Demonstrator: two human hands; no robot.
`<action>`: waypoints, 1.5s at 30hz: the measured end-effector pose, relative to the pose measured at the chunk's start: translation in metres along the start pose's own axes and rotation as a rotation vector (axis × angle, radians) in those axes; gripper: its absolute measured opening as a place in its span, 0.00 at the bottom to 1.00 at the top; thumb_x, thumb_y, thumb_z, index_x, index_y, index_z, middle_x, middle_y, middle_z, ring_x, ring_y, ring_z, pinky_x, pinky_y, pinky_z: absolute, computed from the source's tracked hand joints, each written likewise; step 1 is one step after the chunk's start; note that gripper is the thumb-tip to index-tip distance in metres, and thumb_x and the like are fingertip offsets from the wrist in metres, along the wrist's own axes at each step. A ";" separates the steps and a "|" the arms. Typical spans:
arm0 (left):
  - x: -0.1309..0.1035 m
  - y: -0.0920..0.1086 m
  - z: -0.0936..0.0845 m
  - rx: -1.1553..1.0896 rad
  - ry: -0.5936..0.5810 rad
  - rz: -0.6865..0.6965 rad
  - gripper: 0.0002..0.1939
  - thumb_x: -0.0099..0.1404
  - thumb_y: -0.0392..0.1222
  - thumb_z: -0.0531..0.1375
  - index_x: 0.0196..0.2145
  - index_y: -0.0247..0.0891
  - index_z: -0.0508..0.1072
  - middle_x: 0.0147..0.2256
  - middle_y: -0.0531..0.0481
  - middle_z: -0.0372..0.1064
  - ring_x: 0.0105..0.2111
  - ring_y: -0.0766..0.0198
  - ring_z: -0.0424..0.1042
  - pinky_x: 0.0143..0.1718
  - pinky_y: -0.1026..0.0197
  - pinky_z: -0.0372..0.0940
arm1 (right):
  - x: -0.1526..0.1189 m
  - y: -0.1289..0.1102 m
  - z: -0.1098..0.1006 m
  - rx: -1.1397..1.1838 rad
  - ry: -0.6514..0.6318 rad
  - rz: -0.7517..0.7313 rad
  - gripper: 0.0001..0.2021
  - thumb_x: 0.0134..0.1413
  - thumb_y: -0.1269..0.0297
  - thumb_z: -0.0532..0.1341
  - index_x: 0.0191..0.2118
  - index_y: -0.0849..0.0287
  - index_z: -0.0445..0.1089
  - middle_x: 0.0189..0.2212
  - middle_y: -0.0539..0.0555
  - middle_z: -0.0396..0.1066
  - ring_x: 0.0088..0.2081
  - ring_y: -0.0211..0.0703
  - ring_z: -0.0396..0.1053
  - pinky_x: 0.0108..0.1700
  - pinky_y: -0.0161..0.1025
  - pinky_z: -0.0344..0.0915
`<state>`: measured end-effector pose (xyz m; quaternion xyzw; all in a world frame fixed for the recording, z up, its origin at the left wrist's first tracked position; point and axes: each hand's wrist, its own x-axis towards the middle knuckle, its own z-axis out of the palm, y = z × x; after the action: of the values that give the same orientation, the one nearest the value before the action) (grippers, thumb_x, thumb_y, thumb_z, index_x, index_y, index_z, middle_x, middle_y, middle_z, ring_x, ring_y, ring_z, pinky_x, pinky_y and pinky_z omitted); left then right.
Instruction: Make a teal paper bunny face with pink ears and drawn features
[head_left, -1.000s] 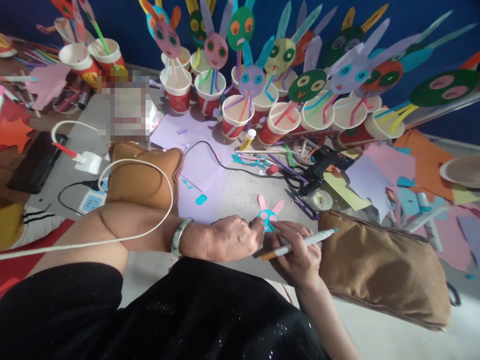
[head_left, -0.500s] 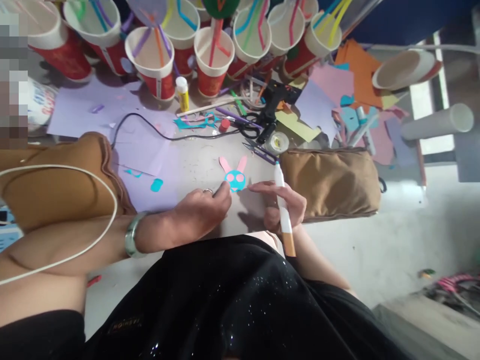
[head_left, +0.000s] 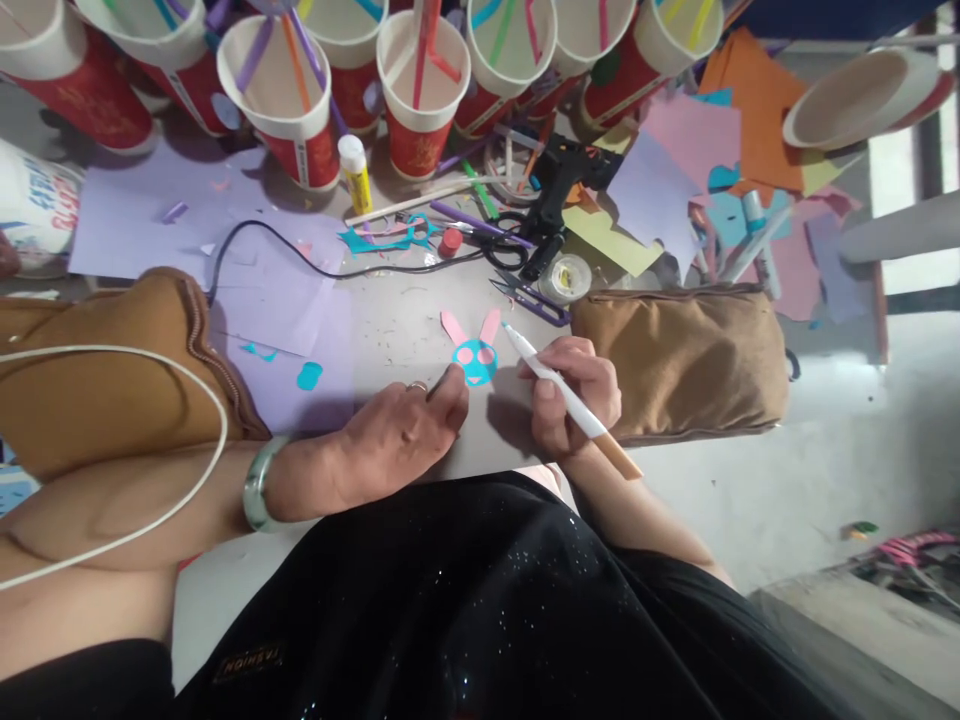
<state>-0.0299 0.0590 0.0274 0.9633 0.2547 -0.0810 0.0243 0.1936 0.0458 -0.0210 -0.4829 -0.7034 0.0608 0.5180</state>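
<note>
Holding in right hand (head_left: 577,395): white marker (head_left: 585,415) with orange end, gripped between thumb and fingers; slanting, blue tip up and toward the ear on the right side of the paper rabbit (head_left: 474,362), just beside it; cannot tell whether touching. Resting left hand (head_left: 397,425) palm down, fingers curled, fingertips at lower left edge of the paper rabbit; cannot tell whether pinching or only pressing. Lying flat on grey table (head_left: 397,340), between the two hands: the paper rabbit, with blue head, pink ears and pink eye patches.

Lying beyond the paper rabbit: blue paper scraps (head_left: 375,235), red cap (head_left: 450,241), purple scissors (head_left: 540,300), tape roll (head_left: 566,278) and black glue gun (head_left: 559,190); standing upright near the cups: glue stick (head_left: 356,175), yellow with white cap.

Standing in rows at far side: red-and-white paper cups (head_left: 300,150), several with coloured straws; lying to the left: purple paper (head_left: 262,300) and tan cushion-like bag (head_left: 112,370); lying beside right hand: brown pouch (head_left: 682,365); heaped behind it: coloured paper sheets (head_left: 765,110).
</note>
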 end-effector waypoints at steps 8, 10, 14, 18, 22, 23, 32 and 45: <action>-0.002 -0.001 -0.002 -0.043 0.026 0.009 0.21 0.73 0.31 0.52 0.60 0.32 0.71 0.66 0.33 0.65 0.27 0.64 0.73 0.26 0.56 0.67 | 0.009 -0.005 -0.005 -0.099 -0.111 -0.058 0.12 0.60 0.69 0.63 0.48 0.48 0.68 0.29 0.49 0.73 0.29 0.43 0.71 0.32 0.45 0.73; -0.002 -0.001 -0.002 -0.045 0.019 -0.005 0.21 0.72 0.31 0.51 0.59 0.33 0.71 0.66 0.34 0.65 0.29 0.64 0.73 0.27 0.57 0.67 | 0.008 -0.004 -0.005 -0.103 -0.101 -0.077 0.13 0.59 0.70 0.64 0.48 0.49 0.69 0.29 0.50 0.73 0.29 0.44 0.71 0.31 0.45 0.73; -0.005 0.000 -0.003 -0.042 -0.008 0.001 0.21 0.73 0.32 0.52 0.60 0.33 0.72 0.67 0.34 0.63 0.29 0.65 0.71 0.25 0.58 0.66 | 0.004 -0.001 -0.004 -0.104 -0.067 -0.108 0.12 0.59 0.68 0.64 0.48 0.51 0.70 0.29 0.50 0.73 0.29 0.43 0.71 0.30 0.44 0.72; -0.006 0.000 -0.007 -0.013 -0.044 0.019 0.21 0.75 0.31 0.50 0.62 0.32 0.70 0.67 0.35 0.63 0.30 0.64 0.73 0.27 0.59 0.66 | 0.001 0.000 -0.003 -0.131 -0.055 -0.098 0.13 0.65 0.66 0.60 0.53 0.52 0.68 0.31 0.49 0.76 0.29 0.41 0.74 0.31 0.42 0.73; -0.003 0.000 -0.007 -0.030 -0.023 0.018 0.19 0.74 0.32 0.52 0.59 0.32 0.72 0.64 0.33 0.67 0.29 0.63 0.75 0.27 0.57 0.69 | 0.004 0.001 -0.002 -0.108 -0.167 -0.093 0.22 0.69 0.70 0.56 0.65 0.51 0.61 0.37 0.49 0.81 0.33 0.40 0.77 0.44 0.46 0.73; -0.002 -0.001 -0.006 -0.044 -0.001 0.010 0.19 0.73 0.32 0.52 0.59 0.31 0.72 0.64 0.31 0.67 0.30 0.62 0.76 0.28 0.56 0.70 | 0.005 0.001 -0.002 -0.116 -0.199 -0.112 0.23 0.69 0.70 0.56 0.66 0.50 0.60 0.38 0.49 0.82 0.35 0.40 0.78 0.47 0.47 0.72; 0.005 -0.007 0.000 -0.045 0.045 0.003 0.19 0.73 0.29 0.50 0.57 0.34 0.71 0.68 0.28 0.60 0.28 0.63 0.77 0.27 0.57 0.72 | 0.003 0.007 -0.002 -0.226 -0.311 -0.120 0.24 0.65 0.72 0.57 0.63 0.45 0.63 0.42 0.47 0.82 0.41 0.42 0.77 0.54 0.48 0.64; 0.010 -0.010 -0.004 -0.149 -0.020 -0.020 0.18 0.73 0.30 0.52 0.56 0.35 0.71 0.69 0.29 0.59 0.28 0.64 0.78 0.28 0.58 0.72 | 0.001 0.006 -0.004 -0.264 -0.409 -0.125 0.21 0.68 0.66 0.54 0.63 0.46 0.63 0.35 0.46 0.78 0.43 0.42 0.77 0.58 0.48 0.58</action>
<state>-0.0259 0.0725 0.0299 0.9553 0.2696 -0.0717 0.0977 0.1999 0.0482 -0.0219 -0.4796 -0.8238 0.0328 0.3003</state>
